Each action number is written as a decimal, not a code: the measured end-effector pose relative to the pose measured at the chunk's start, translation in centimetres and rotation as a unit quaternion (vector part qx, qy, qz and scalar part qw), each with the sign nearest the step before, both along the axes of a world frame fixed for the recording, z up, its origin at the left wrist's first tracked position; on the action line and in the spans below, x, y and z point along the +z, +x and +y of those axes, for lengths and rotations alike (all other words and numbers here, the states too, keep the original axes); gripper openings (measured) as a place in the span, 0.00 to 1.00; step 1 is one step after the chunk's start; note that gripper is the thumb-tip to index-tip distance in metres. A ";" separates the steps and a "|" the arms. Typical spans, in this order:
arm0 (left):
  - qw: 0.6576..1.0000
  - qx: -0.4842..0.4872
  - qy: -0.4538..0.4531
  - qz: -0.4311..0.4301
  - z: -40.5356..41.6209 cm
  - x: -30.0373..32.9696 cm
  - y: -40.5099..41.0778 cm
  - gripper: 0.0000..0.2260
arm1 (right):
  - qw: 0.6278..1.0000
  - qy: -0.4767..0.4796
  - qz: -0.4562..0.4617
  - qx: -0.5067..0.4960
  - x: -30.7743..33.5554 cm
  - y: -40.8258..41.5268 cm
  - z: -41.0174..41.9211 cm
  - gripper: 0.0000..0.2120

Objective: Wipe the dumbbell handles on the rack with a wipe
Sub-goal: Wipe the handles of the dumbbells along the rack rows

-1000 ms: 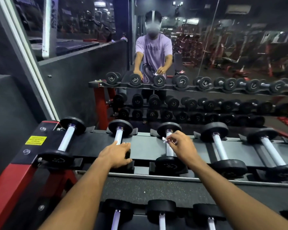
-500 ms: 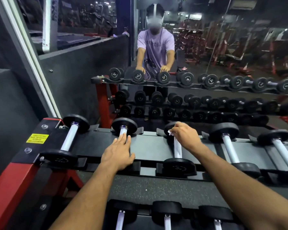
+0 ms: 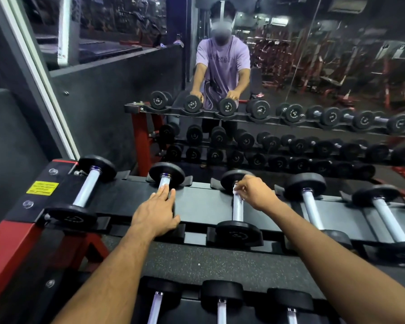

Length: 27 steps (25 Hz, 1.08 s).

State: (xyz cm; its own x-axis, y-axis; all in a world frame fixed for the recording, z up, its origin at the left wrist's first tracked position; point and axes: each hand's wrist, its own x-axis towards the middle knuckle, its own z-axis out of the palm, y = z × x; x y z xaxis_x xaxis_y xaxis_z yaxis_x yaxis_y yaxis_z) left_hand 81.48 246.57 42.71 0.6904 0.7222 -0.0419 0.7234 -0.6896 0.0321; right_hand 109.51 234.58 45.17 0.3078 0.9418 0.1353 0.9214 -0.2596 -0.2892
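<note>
Since a second ago the right hand, fingers clamped on the wipe, slid up the third handle; left hand rests flat, fingers straight, with most of the rack seemingly left to wipe.

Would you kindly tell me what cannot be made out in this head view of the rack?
- Wipe: mostly hidden inside the right hand; its size is unclear.
- Second dumbbell's handle: lower part covered by the left hand.
- Yellow label: text too small to read.
- Lower-shelf dumbbells: cut off by the bottom edge.
</note>
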 end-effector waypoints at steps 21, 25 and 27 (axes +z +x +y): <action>0.999 0.026 0.002 0.019 -0.2 0.6 -0.2 0.33 | 0.988 0.063 0.093 0.101 -2.3 0.9 -2.6 0.07; 0.999 0.034 0.003 0.017 -0.2 0.6 -0.3 0.33 | 0.982 0.030 0.172 0.068 -2.0 1.3 -2.7 0.08; 0.999 0.036 0.005 0.021 -0.3 0.5 -0.1 0.33 | 0.985 -0.013 0.142 0.103 -2.0 1.4 -3.2 0.13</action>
State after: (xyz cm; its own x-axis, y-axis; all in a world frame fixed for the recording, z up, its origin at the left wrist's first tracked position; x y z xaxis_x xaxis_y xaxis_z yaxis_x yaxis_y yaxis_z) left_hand 81.34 246.27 43.25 0.6351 0.7698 -0.0631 0.7711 -0.6366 -0.0059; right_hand 110.92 231.43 43.15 0.1325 0.9901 0.0457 0.8386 -0.0874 -0.5377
